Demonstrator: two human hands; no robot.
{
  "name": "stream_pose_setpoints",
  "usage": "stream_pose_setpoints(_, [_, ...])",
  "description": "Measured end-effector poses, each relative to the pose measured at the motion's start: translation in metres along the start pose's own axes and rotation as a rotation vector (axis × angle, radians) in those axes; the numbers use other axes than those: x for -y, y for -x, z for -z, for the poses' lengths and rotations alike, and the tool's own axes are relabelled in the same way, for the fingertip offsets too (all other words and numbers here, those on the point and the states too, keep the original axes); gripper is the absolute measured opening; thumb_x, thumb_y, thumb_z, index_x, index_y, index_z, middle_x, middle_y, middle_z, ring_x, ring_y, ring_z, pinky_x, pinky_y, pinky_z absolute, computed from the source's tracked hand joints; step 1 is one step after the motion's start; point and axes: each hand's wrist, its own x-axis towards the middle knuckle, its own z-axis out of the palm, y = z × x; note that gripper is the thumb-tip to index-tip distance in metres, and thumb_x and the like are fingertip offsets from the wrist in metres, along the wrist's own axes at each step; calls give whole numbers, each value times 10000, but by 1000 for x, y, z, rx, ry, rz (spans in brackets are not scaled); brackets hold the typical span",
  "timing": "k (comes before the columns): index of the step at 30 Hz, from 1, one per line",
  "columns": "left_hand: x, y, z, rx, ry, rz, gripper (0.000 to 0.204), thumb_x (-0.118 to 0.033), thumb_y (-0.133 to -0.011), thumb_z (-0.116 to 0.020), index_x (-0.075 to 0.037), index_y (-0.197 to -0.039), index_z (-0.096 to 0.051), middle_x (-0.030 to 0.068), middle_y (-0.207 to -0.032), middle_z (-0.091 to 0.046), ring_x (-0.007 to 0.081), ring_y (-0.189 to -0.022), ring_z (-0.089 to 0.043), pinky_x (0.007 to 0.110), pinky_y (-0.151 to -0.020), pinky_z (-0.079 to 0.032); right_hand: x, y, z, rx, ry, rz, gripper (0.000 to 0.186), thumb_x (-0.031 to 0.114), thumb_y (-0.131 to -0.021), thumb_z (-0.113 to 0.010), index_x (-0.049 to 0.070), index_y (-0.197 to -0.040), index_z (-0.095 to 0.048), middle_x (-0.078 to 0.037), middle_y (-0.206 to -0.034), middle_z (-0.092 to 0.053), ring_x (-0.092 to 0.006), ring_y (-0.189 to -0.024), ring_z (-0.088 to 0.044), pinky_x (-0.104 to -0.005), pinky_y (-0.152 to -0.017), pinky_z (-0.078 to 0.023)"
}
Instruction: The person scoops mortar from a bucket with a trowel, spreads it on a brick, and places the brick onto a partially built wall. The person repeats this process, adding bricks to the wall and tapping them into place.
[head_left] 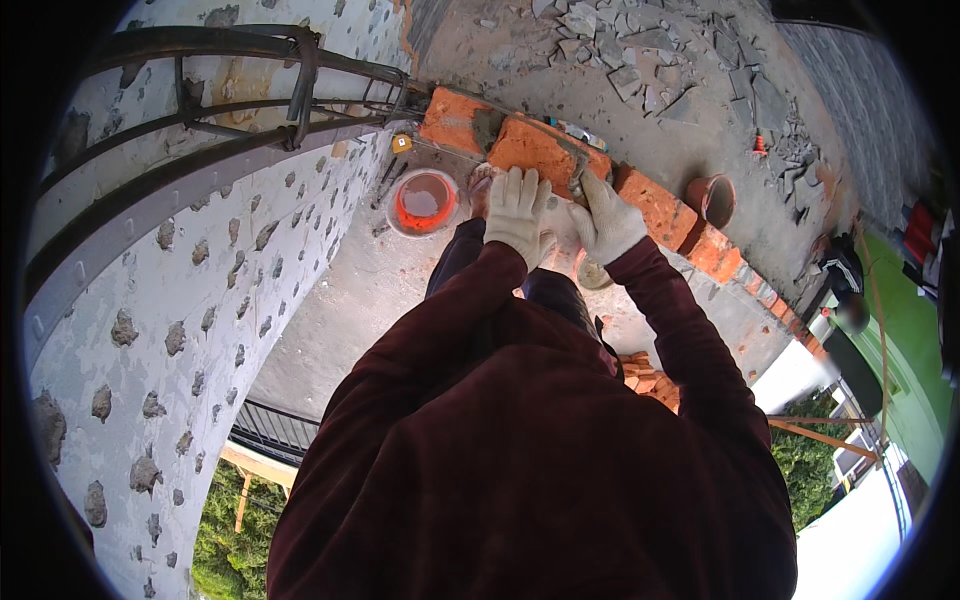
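A low course of orange bricks runs diagonally across the upper middle, with grey mortar on some faces. My left hand, in a white glove, lies against the near side of a brick, fingers stretched out. My right hand, gloved alike, touches the mortared edge at that brick's right, its fingers extended and thumb apart; what lies under its fingertips is unclear. A pale bucket with orange inside stands left of my hands. Another container is partly hidden below my right hand.
A pitted white wall with metal bars rises at left. Broken grey tiles lie behind the bricks, near a reddish bucket. Loose bricks are piled beside me; another person is at the far right near green boarding.
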Motion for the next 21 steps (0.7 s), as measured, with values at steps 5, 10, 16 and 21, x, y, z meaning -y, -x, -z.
stream_pose_setpoints(5, [-13,0,-3,57,-61,67,951,-563,-790,-720,-35,-1515,-402,198,-1518,-345,438,-1448,-253,583,-1221,-150,-25,-13,-20,310,80,-115,473,291,-1002,-563,26,-1377,-450,-258,-1109,-674,-452,-989,-678,-530,-795,-552])
stream_pose_setpoints(10, [-13,-2,-10,-2,-66,100,998,-605,-769,-723,-39,-1519,-386,186,-1495,-351,421,-1428,-271,568,-1211,-188,-16,-26,-19,284,96,-72,331,288,-1011,-537,57,-1244,-488,-256,-1076,-678,-447,-981,-676,-535,-780,-549])
stream_pose_setpoints(16, [-14,-4,5,-3,2,107,983,-566,-739,-772,-60,-1494,-400,157,-1414,-385,388,-1381,-313,543,-1172,-266,-15,-23,-13,259,114,2,315,319,-1027,-504,58,-1203,-489,-257,-1071,-678,-450,-924,-687,-541,-759,-552])
stream_pose_setpoints(21, [-16,-8,8,32,17,150,940,-511,-721,-800,-78,-1463,-418,139,-1390,-405,372,-1358,-344,535,-1165,-285,-23,-22,-22,355,200,-110,442,357,-1004,-552,27,-1295,-508,-255,-1142,-680,-426,-949,-697,-526,-781,-565])
